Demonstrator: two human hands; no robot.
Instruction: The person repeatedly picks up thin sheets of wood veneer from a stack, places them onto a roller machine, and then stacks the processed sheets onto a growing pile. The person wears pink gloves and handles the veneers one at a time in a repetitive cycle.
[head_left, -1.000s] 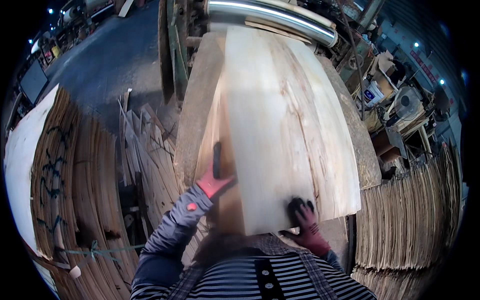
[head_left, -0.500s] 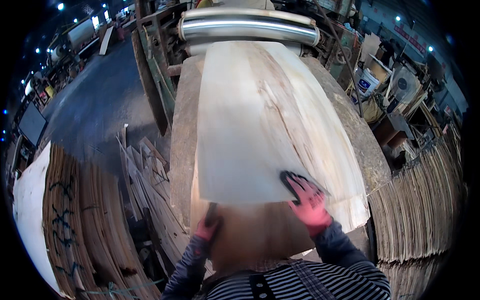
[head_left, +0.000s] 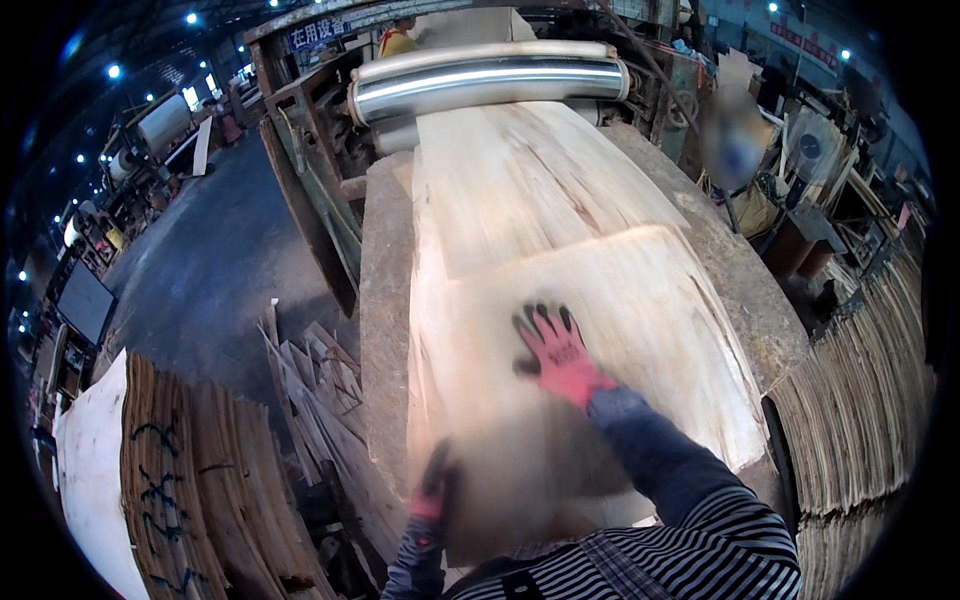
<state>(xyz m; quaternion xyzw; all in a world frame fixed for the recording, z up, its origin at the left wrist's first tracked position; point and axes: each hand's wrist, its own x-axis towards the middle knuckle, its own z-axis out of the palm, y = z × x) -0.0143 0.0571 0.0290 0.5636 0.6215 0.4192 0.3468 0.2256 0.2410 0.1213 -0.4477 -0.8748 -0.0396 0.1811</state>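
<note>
Worn feed table sits mid-view; all positions are off that. Left hand, gloved in pink and black, is at its near left corner, by the edge of the near sheet. Hand's blurred, so can't tell if it's pinching the edge or only lying by it. Right hand, same gloving, is palm down on the near sheet about mid-table, fingers spread. Near sheet: pale wood, over most of the table's near half, shaded toward the body. Veneer stack, layered edges showing, stands right of the table's near end. Marked stack, dark scrawls down its edges, stands left of the table; wood strips lie heaped between the two. Far sheet, pale with brown streaks, covers the table's far half, near edge lapping the near sheet, far end running up to the roller. Shiny roller spans the table's far end. Lamps glow well beyond the table, off left.
</note>
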